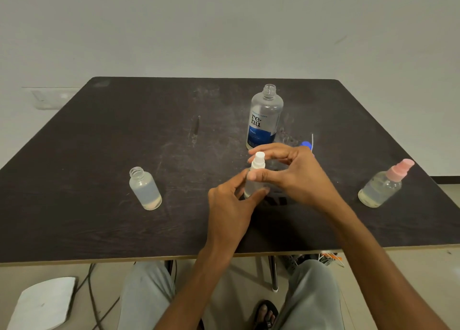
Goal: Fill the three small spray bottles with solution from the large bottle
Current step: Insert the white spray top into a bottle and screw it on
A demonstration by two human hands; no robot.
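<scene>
The large clear bottle [264, 117] with a blue and white label stands uncapped at the back centre of the dark table [99, 155]. In front of it, my left hand [231, 205] grips the body of a small bottle [251, 185]. My right hand [291, 173] pinches that bottle's white spray top [258, 163] between thumb and fingers. An uncapped small bottle [145, 189] holding liquid stands at the left. A small bottle with a pink spray top [383, 185] and liquid inside stands at the right.
A blue spray cap with a thin white tube [307, 144] lies behind my right hand, partly hidden. Below the table's near edge are my knees, cables on the floor and a white sheet [44, 302].
</scene>
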